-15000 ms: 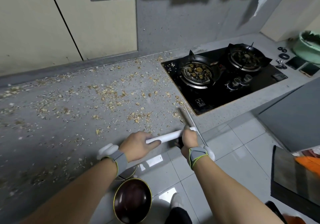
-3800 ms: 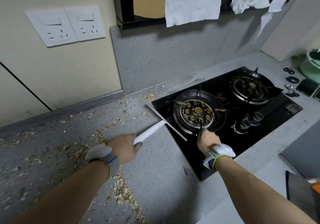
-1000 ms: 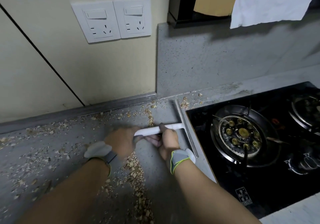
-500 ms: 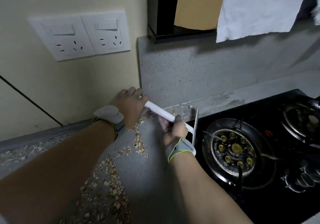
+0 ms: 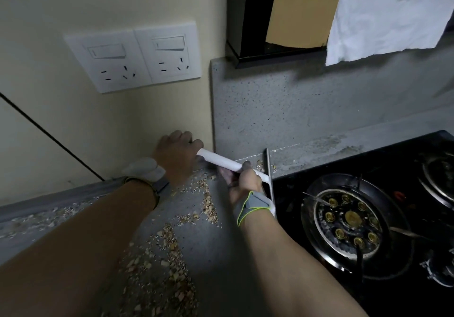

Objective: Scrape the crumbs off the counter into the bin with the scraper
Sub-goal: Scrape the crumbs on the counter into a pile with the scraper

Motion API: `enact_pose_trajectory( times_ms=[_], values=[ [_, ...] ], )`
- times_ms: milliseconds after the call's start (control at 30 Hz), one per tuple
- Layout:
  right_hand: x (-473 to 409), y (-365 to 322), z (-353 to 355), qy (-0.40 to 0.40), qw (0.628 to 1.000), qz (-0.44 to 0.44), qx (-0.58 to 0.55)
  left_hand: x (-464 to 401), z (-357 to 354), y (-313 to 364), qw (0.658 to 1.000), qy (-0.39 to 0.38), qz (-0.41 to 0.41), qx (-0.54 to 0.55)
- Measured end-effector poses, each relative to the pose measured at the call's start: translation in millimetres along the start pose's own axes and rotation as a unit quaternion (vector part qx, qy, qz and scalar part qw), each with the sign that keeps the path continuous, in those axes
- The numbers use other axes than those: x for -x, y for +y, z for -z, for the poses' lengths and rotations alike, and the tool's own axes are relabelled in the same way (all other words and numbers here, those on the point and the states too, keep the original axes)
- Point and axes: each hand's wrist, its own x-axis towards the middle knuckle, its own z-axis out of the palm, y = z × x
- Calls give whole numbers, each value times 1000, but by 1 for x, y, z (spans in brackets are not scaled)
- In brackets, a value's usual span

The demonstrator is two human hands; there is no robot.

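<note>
The scraper (image 5: 222,162) has a white round handle and a thin grey blade (image 5: 268,169). The blade stands along the left edge of the black hob, its far tip at the back wall. My left hand (image 5: 177,157) grips the handle's far end close to the wall corner. My right hand (image 5: 244,184) holds the handle near the blade. Tan crumbs (image 5: 208,203) lie on the grey counter (image 5: 221,255) in a trail running from my hands toward the near edge. A few crumbs sit just left of the blade by the wall. The bin is out of sight.
A black gas hob (image 5: 348,221) with burners fills the right side. The grey backsplash (image 5: 319,110) rises right behind the scraper. White sockets (image 5: 135,56) sit on the cream wall, and a white cloth (image 5: 388,14) hangs at upper right.
Over the last second the scraper went from the counter's middle to the back wall, its blade turning to stand along the hob's edge. Both hands stayed on the handle.
</note>
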Motion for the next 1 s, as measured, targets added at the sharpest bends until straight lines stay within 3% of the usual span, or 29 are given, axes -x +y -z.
enact_pose_trajectory(
  times_ms=[233,367,500,667,800,1000],
  values=[
    [40,24,7,-71,996,-2,48,64,31,-14,998,-13,43,41],
    [66,28,27,-103,980,-29,167,108,48,10,993,-44,70,86],
    [97,26,49,-132,934,-18,332,147,62,62,975,-64,87,192],
    [95,-15,93,-113,905,0,409,151,54,106,960,-166,3,224],
    [87,-65,114,-90,913,-27,397,137,36,116,948,-212,8,238],
    [65,-136,121,-70,846,35,527,106,-6,136,942,-269,16,199]
  ],
)
